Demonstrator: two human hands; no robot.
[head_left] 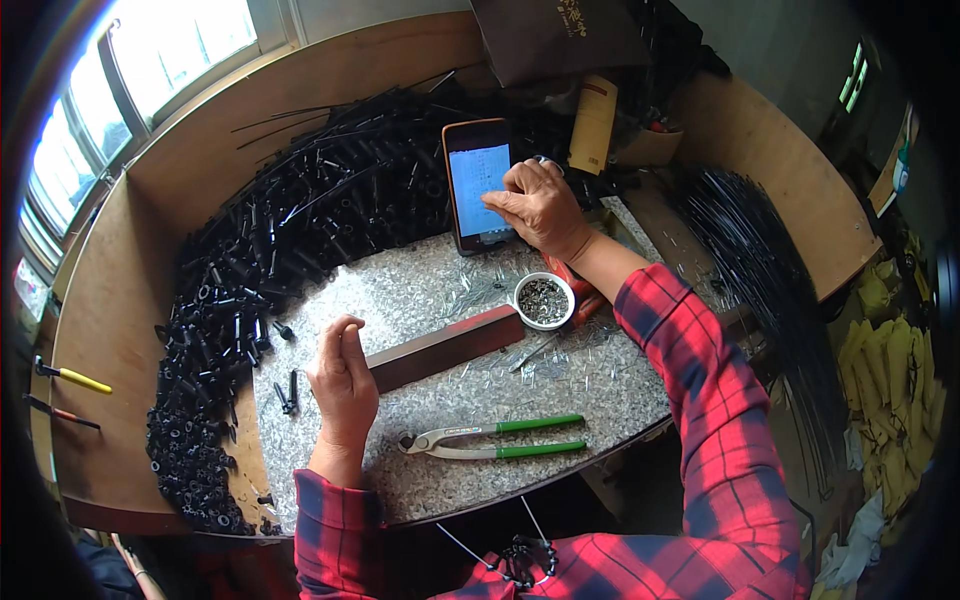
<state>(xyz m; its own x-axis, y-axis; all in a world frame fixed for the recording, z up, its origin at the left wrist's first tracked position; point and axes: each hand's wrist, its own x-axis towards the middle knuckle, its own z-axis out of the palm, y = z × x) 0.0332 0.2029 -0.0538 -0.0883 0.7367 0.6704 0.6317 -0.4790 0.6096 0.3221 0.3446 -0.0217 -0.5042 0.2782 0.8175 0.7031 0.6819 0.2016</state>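
My right hand (pixel 540 210) is in front of a phone (pixel 478 185) with an orange-brown edge and a lit screen. Its fingers are curled together, the tips at the screen; I see nothing in them. My left hand (pixel 343 385) stands on its edge at the left end of a long dark metal bar (pixel 440 352) with a reddish top. Its fingers point up and are loosely bent, with nothing seen in them. A white cup (pixel 543 301) of small metal bits stands by the bar's right end. Green-handled pincers (pixel 490 437) lie nearer me.
Black tubes, rings and bolts (pixel 300 220) pile along the left and back of the speckled worktop (pixel 620 370). Red-handled pliers (pixel 588 300) lie behind the cup. Long black rods (pixel 750 240) bundle at the right. A wooden wall (pixel 110 290) borders the bench.
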